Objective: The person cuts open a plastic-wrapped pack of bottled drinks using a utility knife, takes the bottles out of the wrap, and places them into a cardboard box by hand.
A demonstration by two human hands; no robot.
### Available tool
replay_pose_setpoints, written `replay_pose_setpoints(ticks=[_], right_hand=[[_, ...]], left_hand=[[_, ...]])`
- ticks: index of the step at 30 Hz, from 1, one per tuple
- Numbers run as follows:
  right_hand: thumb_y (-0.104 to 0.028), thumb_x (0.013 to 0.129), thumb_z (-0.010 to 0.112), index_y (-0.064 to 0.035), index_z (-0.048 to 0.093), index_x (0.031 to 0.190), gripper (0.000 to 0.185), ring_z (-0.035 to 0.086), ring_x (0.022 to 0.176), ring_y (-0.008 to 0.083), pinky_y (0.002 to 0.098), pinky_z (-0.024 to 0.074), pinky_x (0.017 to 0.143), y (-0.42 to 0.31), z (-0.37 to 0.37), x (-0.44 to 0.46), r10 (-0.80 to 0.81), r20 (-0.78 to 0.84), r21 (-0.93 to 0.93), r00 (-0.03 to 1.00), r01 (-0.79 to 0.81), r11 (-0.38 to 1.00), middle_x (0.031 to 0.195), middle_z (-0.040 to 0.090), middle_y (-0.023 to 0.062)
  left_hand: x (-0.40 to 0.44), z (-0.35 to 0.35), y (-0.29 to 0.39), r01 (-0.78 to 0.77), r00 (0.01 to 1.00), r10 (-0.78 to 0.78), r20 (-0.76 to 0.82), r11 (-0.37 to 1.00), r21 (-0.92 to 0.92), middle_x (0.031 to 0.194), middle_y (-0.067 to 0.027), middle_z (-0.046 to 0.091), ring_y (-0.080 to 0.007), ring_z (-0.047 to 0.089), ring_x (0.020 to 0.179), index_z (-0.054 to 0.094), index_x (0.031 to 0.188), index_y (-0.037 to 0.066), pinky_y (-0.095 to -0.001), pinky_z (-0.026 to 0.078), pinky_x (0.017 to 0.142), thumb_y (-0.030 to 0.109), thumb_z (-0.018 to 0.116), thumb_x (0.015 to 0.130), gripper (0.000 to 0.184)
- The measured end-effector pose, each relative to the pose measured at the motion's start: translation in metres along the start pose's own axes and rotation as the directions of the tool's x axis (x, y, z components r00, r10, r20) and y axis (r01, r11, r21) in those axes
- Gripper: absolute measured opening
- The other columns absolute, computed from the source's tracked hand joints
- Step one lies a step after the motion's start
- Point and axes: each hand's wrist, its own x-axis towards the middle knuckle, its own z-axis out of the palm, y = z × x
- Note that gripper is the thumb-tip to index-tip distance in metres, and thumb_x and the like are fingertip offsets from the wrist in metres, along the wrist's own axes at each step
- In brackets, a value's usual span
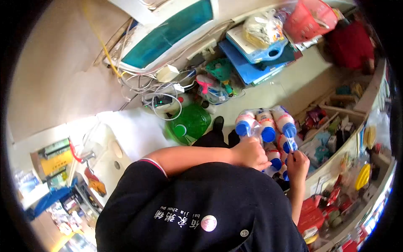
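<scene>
A pack of white bottles with blue caps point(268, 126) and red-marked labels hangs or rests in front of my body, wrapped in clear plastic. My left hand point(251, 153) is closed on the clear plastic wrap point(255, 130) at the near left side of the pack. On the other side, my right hand point(298, 163) pinches a twisted strand of the same film beside a blue cap. Several bottles lie lower, between and below the two hands. What supports the pack is hidden.
A green bottle point(194, 122) stands left of the pack, near tangled cables point(161, 90). Blue folders point(239, 63) and a pink basket point(310, 21) are beyond. Open compartments of small goods point(325, 138) line the right. A sink point(113, 151) is at left.
</scene>
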Motion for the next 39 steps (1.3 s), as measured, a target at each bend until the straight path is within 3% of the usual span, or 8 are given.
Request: replay_pose_setpoints(ticks=[4,8,14,16,22,32,34,39], right_hand=[[-0.011,0.076,0.062,0.0016,0.051,0.065,0.021,0.055,0.058,0.0358,0.0412,0.0431,0.054,-0.027,0.043,-0.018,0.118,0.000,0.084,0.993,-0.117,0.990,0.064,0.053,0.0199],[-0.012,0.073,0.063,-0.0007,0.055,0.066,0.015,0.059,0.066,0.0373,0.0436,0.0468,0.058,-0.019,0.077,-0.029,0.115,0.112,-0.024,0.987,-0.113,0.993,0.068,0.057,0.0201],[-0.019,0.075,0.056,-0.0032,0.059,0.071,0.017,0.060,0.067,0.0343,0.0451,0.0496,0.063,-0.037,0.149,-0.032,0.086,0.342,-0.159,0.936,-0.033,0.987,0.069,0.060,0.0159],[-0.018,0.073,0.057,-0.0034,0.060,0.073,0.015,0.061,0.067,0.0330,0.0432,0.0497,0.062,-0.030,0.168,-0.034,0.044,0.441,-0.217,0.896,0.059,0.974,0.069,0.061,0.0153],[-0.019,0.069,0.059,-0.0039,0.063,0.068,0.015,0.063,0.067,0.0317,0.0401,0.0513,0.062,-0.027,0.156,-0.029,0.168,0.429,-0.264,0.887,-0.055,0.963,0.071,0.063,0.0163],[-0.016,0.073,0.055,-0.0036,0.065,0.068,0.017,0.064,0.065,0.0312,0.0409,0.0519,0.061,-0.030,0.127,-0.009,0.124,0.267,-0.324,0.956,-0.033,0.946,0.069,0.064,0.0154],[-0.014,0.067,0.059,-0.0027,0.066,0.066,0.013,0.063,0.072,0.0329,0.0413,0.0518,0.067,-0.040,0.115,-0.002,0.255,0.216,-0.295,0.942,-0.186,0.937,0.070,0.064,0.0169],[-0.020,0.076,0.053,-0.0038,0.064,0.068,0.021,0.062,0.059,0.0347,0.0444,0.0516,0.057,-0.042,0.086,0.020,0.192,0.130,-0.369,0.973,-0.133,0.920,0.064,0.062,0.0171]], left_hand=[[-0.044,-0.009,-0.015,-0.119,0.986,0.123,0.117,0.992,-0.039,0.052,-0.0017,0.053,-0.0195,0.054,0.049,0.052,0.052,0.014,-0.0348,0.038,0.049,0.044,0.065,0.076,0.040],[-0.072,-0.008,-0.030,-0.130,0.914,0.164,0.372,0.985,-0.117,0.058,-0.0032,0.056,-0.0219,0.060,0.059,0.056,0.060,0.013,-0.0363,0.045,0.051,0.049,0.068,0.067,0.039],[-0.153,0.015,-0.072,0.029,0.846,0.138,0.514,0.952,-0.304,0.062,-0.0037,0.057,-0.0244,0.060,0.064,0.057,0.064,0.013,-0.0383,0.044,0.054,0.027,0.067,0.065,0.017],[-0.154,0.018,-0.072,0.150,0.768,0.037,0.639,0.960,-0.237,0.062,-0.0065,0.056,-0.0272,0.059,0.064,0.056,0.064,0.012,-0.0397,0.044,0.055,0.023,0.066,0.066,0.015],[-0.138,0.020,-0.065,0.145,0.784,0.016,0.621,0.967,-0.209,0.061,-0.0088,0.057,-0.0299,0.058,0.061,0.055,0.062,0.010,-0.0413,0.043,0.052,0.026,0.067,0.068,0.021],[-0.095,-0.005,-0.084,0.036,0.802,0.088,0.591,0.980,-0.195,0.066,-0.0095,0.059,-0.0305,0.060,0.065,0.058,0.067,0.010,-0.0420,0.045,0.055,0.032,0.064,0.075,0.024],[-0.083,-0.012,-0.084,0.017,0.795,0.097,0.599,0.983,-0.181,0.066,-0.0097,0.059,-0.0312,0.060,0.066,0.057,0.067,0.010,-0.0429,0.045,0.056,0.033,0.063,0.075,0.026],[-0.050,-0.016,-0.092,-0.006,0.774,0.107,0.624,0.987,-0.161,0.067,-0.0108,0.059,-0.0326,0.061,0.069,0.058,0.070,0.010,-0.0450,0.045,0.059,0.038,0.061,0.073,0.028]])
